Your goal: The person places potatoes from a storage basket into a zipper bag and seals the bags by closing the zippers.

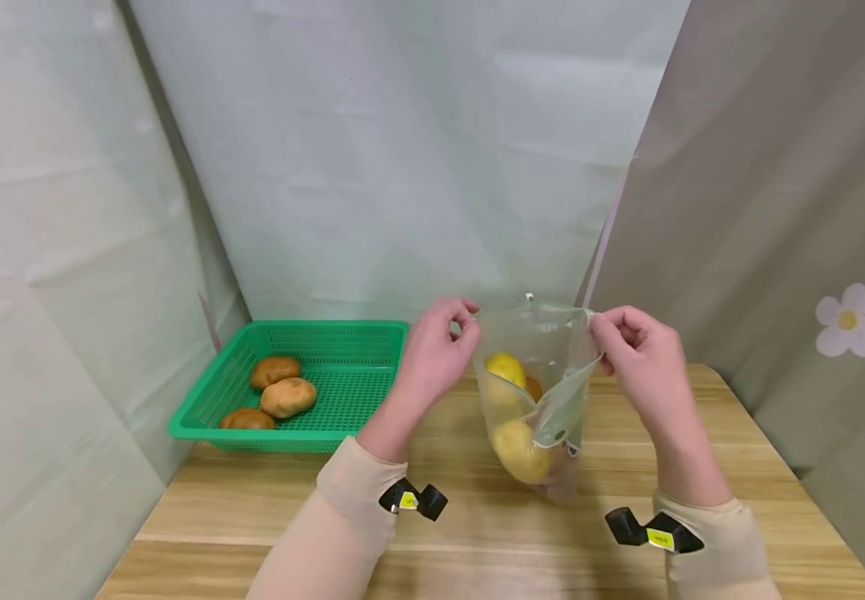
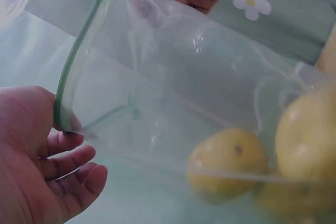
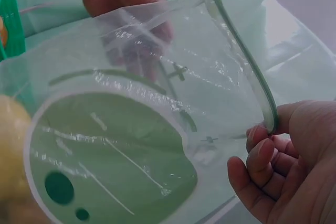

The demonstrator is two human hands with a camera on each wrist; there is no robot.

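Bag [image 1: 566,398] at four o'clock from the head view's centre holds yellow fruit [image 1: 504,367]; the left hand [image 1: 436,346] pinches its rim [image 2: 77,51] at eleven o'clock, the right hand [image 1: 644,354] at one. Green basket [image 1: 350,400] with three potatoes [image 1: 288,397] sits at the bag's nine o'clock.

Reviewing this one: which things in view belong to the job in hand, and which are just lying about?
In the job:
- clear bag, pinched at its rim by the left hand and right hand
- yellow produce inside it

Apparently just lying about, as neither hand touches them:
- green basket
- three potatoes in it
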